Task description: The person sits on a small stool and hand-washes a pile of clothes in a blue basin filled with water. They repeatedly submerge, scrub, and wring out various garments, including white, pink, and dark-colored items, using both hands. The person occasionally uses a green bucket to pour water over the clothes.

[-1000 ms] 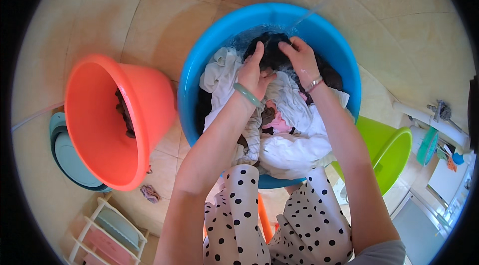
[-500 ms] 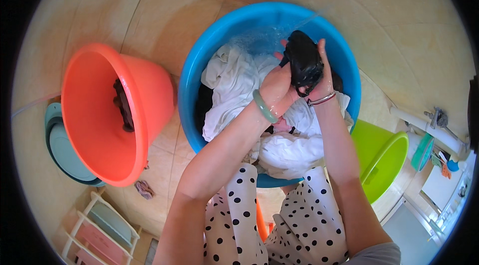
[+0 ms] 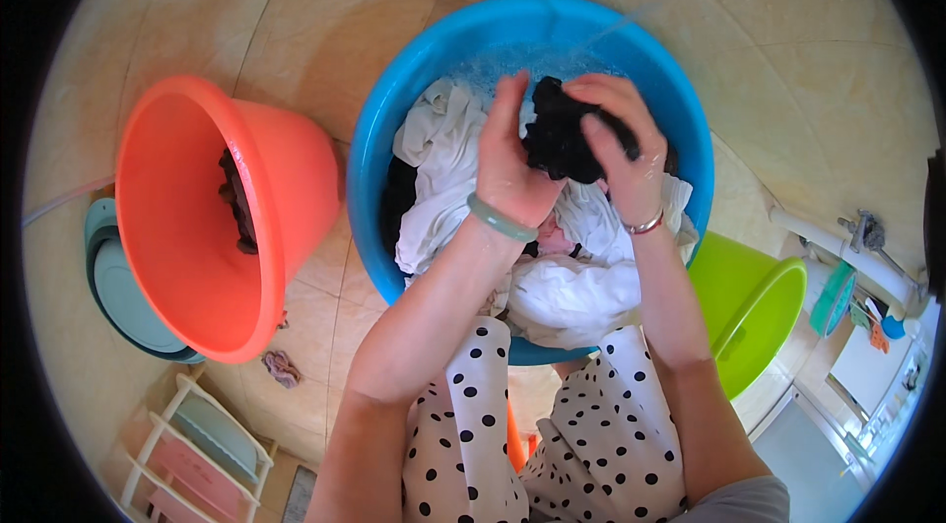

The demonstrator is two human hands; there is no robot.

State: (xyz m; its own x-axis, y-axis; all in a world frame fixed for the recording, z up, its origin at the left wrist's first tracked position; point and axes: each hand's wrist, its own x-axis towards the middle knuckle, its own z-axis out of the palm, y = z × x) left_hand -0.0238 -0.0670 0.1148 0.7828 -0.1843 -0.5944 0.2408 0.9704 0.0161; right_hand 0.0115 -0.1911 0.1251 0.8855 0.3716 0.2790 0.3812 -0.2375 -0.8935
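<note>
Wet, bunched black cloth (image 3: 564, 139) sits between my two hands above the blue tub (image 3: 386, 119); I cannot make out what garment it is. My left hand (image 3: 514, 163) cups it from the left, thumb pointing up and the fingers mostly hidden behind the cloth. From the right, my right hand (image 3: 631, 144) curls its fingers over the top of the bundle. Below them, white clothes (image 3: 439, 193) fill much of the tub, with a pink piece (image 3: 557, 235) among them and dark cloth (image 3: 396, 196) at the left side. Bubbly water (image 3: 483, 70) shows at the far side.
An orange bucket (image 3: 305, 168) with dark cloth (image 3: 236, 203) inside stands tilted at the left, beside a blue-green basin (image 3: 133, 292). At the right is a green bucket (image 3: 764, 296). A white rack (image 3: 212, 434) stands lower left, near a small crumpled cloth (image 3: 282, 368).
The black cloth has been turned and bunched up between my hands. My left hand has shifted left with its thumb raised, and my right hand's fingers have folded over the cloth.
</note>
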